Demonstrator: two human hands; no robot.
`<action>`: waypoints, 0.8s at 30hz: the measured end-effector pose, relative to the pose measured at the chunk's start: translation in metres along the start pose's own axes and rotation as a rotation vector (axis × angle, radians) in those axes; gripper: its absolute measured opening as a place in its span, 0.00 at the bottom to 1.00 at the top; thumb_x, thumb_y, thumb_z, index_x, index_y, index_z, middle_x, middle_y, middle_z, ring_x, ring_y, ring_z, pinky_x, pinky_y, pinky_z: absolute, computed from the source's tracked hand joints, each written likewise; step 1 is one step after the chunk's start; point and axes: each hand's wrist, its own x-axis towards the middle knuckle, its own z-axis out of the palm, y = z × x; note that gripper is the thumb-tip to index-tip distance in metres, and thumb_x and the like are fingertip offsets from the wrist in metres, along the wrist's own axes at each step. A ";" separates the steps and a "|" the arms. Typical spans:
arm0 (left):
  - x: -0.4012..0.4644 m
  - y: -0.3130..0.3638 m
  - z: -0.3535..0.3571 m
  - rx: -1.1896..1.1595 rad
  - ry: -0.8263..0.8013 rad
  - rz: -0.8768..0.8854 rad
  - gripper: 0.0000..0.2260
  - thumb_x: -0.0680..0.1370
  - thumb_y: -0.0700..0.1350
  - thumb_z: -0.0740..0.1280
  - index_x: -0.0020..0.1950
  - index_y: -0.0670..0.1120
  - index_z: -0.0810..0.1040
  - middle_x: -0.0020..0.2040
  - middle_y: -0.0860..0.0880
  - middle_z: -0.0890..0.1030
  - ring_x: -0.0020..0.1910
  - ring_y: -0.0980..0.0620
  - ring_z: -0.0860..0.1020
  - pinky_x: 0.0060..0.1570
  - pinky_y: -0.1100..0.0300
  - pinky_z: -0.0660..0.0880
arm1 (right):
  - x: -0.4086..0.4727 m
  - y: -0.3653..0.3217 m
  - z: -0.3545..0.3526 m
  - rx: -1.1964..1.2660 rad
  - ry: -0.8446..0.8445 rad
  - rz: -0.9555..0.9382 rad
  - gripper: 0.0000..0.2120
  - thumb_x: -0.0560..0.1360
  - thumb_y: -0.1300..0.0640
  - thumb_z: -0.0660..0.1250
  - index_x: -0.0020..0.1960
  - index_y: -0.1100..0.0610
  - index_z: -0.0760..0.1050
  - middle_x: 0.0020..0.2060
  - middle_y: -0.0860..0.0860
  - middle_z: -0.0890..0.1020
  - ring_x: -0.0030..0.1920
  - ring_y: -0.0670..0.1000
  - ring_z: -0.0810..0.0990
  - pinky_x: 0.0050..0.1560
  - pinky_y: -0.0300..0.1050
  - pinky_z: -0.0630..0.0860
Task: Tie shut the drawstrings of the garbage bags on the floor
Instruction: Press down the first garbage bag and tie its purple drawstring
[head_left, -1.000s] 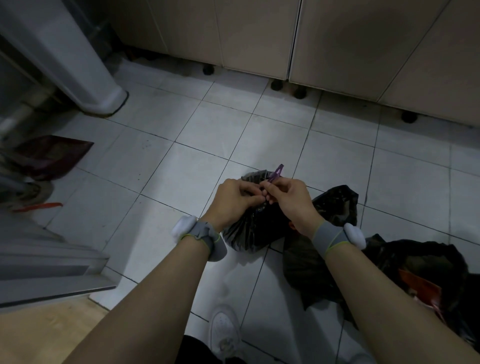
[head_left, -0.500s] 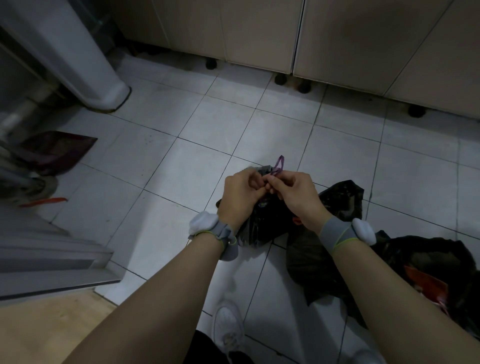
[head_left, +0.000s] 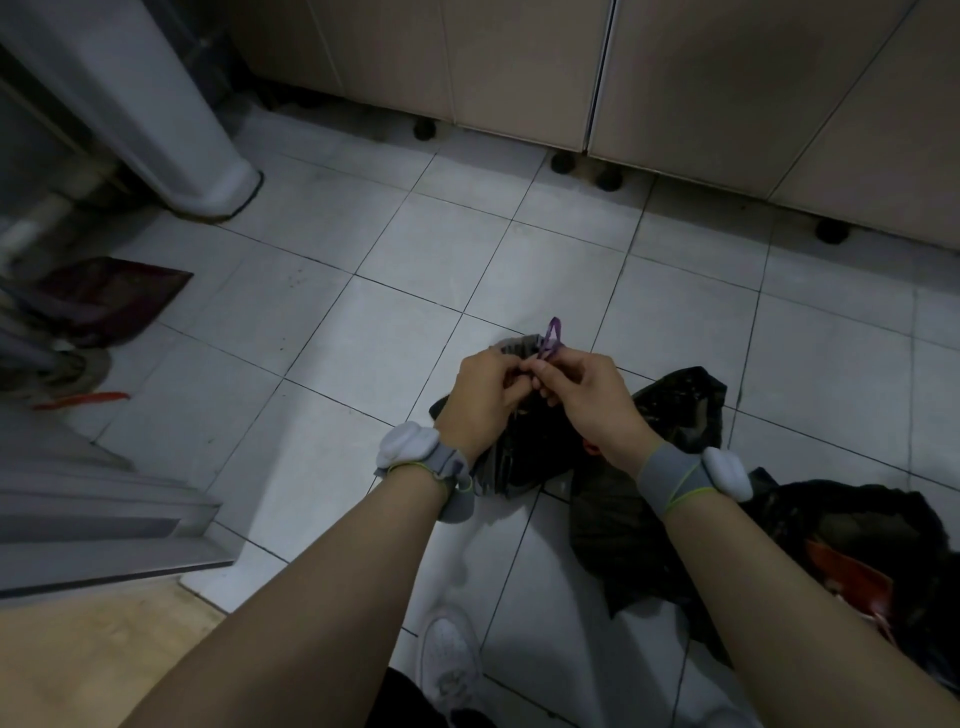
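Both hands have lifted slightly with the purple drawstring (head_left: 551, 340): left hand (head_left: 485, 397) and right hand (head_left: 587, 400) pinch it with curled fingers above the gathered garbage bag (head_left: 524, 457) beneath them; cinch the knot by pulling evenly, close to the neck

Both hands meet over the bag (head_left: 524, 457) on the floor (head_left: 395, 291), the left hand (head_left: 480, 397) left of the right hand (head_left: 592, 402), fingers pinching the drawstring (head_left: 551, 338), which loops up behind them. A 2nd bag (head_left: 675, 415) lies just right of the 1st, touching it, and a 3rd bag (head_left: 857, 545) lies farther right. Cabinets (head_left: 675, 78) stand behind. A dustpan (head_left: 114, 296) lies far left. A shoe (head_left: 449, 660) rests on the floor before the bags, between the forearms.
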 end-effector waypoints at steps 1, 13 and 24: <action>0.001 0.001 -0.002 -0.042 -0.003 -0.027 0.06 0.80 0.40 0.71 0.45 0.41 0.86 0.34 0.49 0.78 0.31 0.59 0.76 0.38 0.66 0.69 | 0.000 0.000 0.000 0.011 0.000 0.005 0.10 0.82 0.60 0.65 0.54 0.63 0.83 0.37 0.53 0.81 0.37 0.45 0.76 0.38 0.35 0.75; -0.003 -0.004 -0.031 -0.174 -0.072 -0.159 0.06 0.75 0.42 0.78 0.51 0.43 0.88 0.42 0.47 0.88 0.42 0.51 0.87 0.46 0.68 0.82 | 0.001 0.002 0.000 0.019 0.056 0.020 0.09 0.81 0.61 0.66 0.54 0.62 0.84 0.38 0.53 0.83 0.39 0.47 0.79 0.42 0.36 0.77; 0.000 0.010 -0.027 -0.593 -0.041 -0.413 0.11 0.83 0.46 0.68 0.52 0.38 0.84 0.43 0.44 0.84 0.41 0.49 0.82 0.44 0.54 0.73 | -0.003 -0.009 0.006 0.253 0.125 0.079 0.07 0.80 0.65 0.66 0.54 0.66 0.82 0.44 0.62 0.84 0.43 0.53 0.83 0.50 0.41 0.83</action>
